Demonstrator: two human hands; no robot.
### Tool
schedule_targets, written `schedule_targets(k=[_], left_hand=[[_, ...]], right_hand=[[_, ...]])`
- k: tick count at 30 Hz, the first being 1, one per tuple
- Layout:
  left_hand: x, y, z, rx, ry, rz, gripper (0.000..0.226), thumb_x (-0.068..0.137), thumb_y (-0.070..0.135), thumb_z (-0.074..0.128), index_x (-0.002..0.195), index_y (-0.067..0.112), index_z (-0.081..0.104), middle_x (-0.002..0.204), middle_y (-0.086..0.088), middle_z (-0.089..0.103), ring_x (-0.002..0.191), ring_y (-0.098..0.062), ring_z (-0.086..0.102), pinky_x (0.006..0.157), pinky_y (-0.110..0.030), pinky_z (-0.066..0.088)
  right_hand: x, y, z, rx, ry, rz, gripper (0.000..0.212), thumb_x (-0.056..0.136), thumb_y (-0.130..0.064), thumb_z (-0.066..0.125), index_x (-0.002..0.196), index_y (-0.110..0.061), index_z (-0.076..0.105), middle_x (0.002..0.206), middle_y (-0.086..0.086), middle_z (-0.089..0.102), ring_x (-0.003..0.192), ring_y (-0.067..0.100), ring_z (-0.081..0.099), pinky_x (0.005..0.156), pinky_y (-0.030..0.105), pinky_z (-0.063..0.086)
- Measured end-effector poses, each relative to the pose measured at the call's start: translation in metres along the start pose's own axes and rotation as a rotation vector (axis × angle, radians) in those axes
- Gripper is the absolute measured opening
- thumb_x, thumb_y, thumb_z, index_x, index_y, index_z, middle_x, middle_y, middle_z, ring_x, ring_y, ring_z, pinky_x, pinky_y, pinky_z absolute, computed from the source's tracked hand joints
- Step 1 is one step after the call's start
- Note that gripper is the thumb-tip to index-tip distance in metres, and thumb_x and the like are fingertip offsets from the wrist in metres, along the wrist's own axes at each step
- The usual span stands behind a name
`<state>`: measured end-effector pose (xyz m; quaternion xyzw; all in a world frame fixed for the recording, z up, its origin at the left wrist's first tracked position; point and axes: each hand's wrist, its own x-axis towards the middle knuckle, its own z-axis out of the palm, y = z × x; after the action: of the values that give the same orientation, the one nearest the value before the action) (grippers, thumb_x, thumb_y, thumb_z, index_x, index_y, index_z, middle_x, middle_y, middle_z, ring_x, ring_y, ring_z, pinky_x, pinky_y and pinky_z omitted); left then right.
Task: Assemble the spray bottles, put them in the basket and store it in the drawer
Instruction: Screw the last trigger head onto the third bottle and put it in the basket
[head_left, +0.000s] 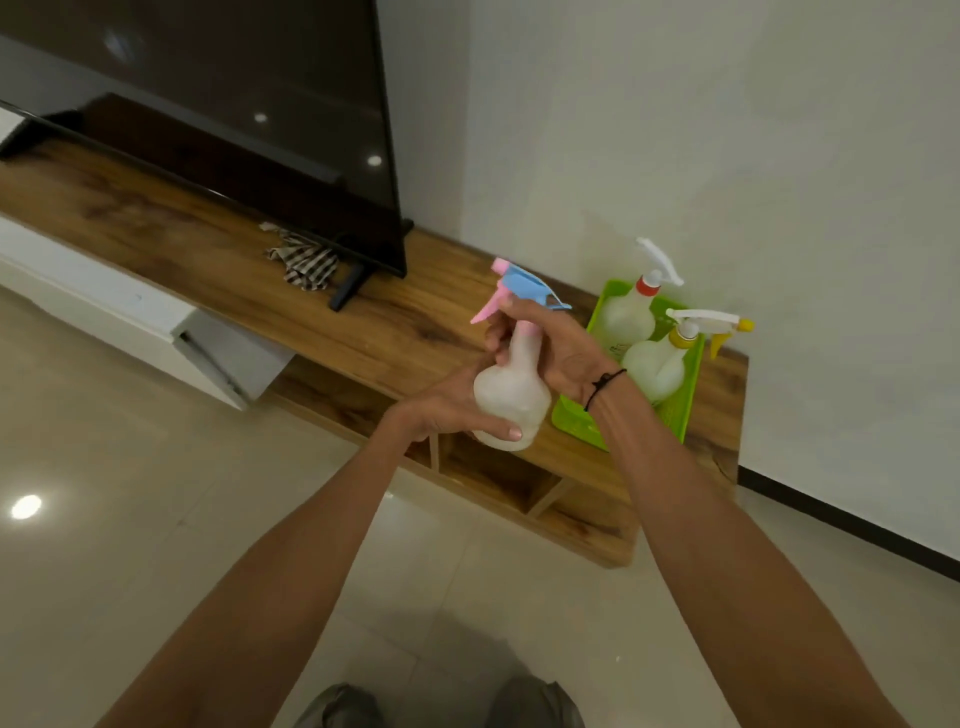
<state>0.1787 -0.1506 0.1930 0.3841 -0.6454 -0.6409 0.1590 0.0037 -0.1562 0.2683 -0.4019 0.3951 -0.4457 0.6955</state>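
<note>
Bottle (511, 402) held mid-air above counter (218, 244): left hand (452, 410) cups its base, right hand (550, 345) fingers wrap the neck under pink-blue sprayer (519, 288). Twist head fully tight, keep bottle upright, then basket (685, 410).

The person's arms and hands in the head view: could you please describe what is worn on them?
Both forearms are bare, with no sleeves in view, and neither hand wears a glove. The left hand shows no ornament. The right hand has a thin black cord bracelet with a small knot at the wrist.
</note>
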Motion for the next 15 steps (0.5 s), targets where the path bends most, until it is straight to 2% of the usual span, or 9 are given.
schedule_targets(k=[1,3,4,6,7,9,12,15], left_hand=[[0.006,0.004,0.002,0.025,0.007,0.010,0.085,0.064,0.037,0.100,0.133,0.047,0.053,0.123,0.017,0.070,0.116,-0.006,0.068,0.092,-0.035,0.063],[0.021,0.013,0.009,0.060,0.058,0.028,0.092,0.062,0.036,0.101,0.139,0.039,0.049,0.127,0.012,0.069,0.117,-0.009,0.068,0.092,-0.036,0.062],[0.027,0.016,0.014,0.076,0.099,0.037,0.094,0.060,0.037,0.101,0.138,0.036,0.048,0.126,0.010,0.069,0.115,-0.011,0.068,0.090,-0.035,0.062],[0.038,0.022,0.025,0.130,0.203,0.046,0.094,0.054,0.043,0.101,0.129,0.039,0.045,0.120,0.012,0.068,0.106,-0.008,0.070,0.081,-0.032,0.064],[0.043,0.025,0.031,0.157,0.260,0.048,0.094,0.051,0.046,0.100,0.126,0.041,0.043,0.117,0.014,0.067,0.103,-0.007,0.070,0.079,-0.034,0.065],[0.050,0.032,0.044,0.209,0.381,0.051,0.097,0.048,0.052,0.098,0.125,0.042,0.039,0.116,0.014,0.066,0.101,-0.010,0.070,0.078,-0.041,0.065],[0.054,0.042,0.054,0.219,0.462,0.092,0.102,0.048,0.058,0.097,0.128,0.043,0.036,0.120,0.015,0.065,0.104,-0.010,0.069,0.078,-0.037,0.063],[0.053,0.051,0.041,0.031,0.252,0.155,0.095,0.058,0.044,0.099,0.135,0.040,0.043,0.127,0.014,0.064,0.108,0.001,0.068,0.081,-0.027,0.061]], right_hand=[[0.001,-0.002,-0.002,-0.041,0.061,-0.053,0.029,0.095,-0.026,0.075,0.123,-0.026,0.071,0.092,0.022,0.062,0.063,0.020,0.053,0.056,0.033,0.048],[0.002,-0.002,-0.005,-0.101,0.224,-0.163,0.030,0.093,-0.029,0.079,0.122,-0.029,0.072,0.092,0.023,0.058,0.055,0.017,0.046,0.049,0.029,0.046],[0.002,-0.003,-0.007,-0.120,0.310,-0.218,0.023,0.095,-0.027,0.078,0.117,-0.027,0.075,0.086,0.023,0.058,0.051,0.016,0.045,0.048,0.028,0.046],[0.001,-0.007,-0.013,-0.145,0.477,-0.300,0.004,0.096,-0.026,0.076,0.093,-0.026,0.078,0.066,0.017,0.056,0.043,0.016,0.046,0.047,0.028,0.046],[0.000,-0.008,-0.016,-0.156,0.566,-0.325,0.014,0.097,-0.025,0.075,0.083,-0.023,0.077,0.057,0.010,0.055,0.041,0.016,0.047,0.047,0.027,0.046],[-0.001,-0.013,-0.020,-0.171,0.660,-0.366,0.020,0.097,-0.025,0.075,0.078,-0.020,0.076,0.050,0.003,0.053,0.040,0.017,0.048,0.048,0.027,0.047],[-0.006,-0.026,-0.024,-0.195,0.590,-0.422,0.021,0.096,-0.028,0.075,0.077,-0.035,0.080,0.051,0.000,0.053,0.044,0.018,0.050,0.053,0.030,0.049],[-0.016,-0.043,-0.033,-0.211,0.397,-0.435,0.017,0.090,-0.040,0.080,0.076,-0.032,0.074,0.051,-0.002,0.054,0.047,0.023,0.050,0.057,0.034,0.050]])
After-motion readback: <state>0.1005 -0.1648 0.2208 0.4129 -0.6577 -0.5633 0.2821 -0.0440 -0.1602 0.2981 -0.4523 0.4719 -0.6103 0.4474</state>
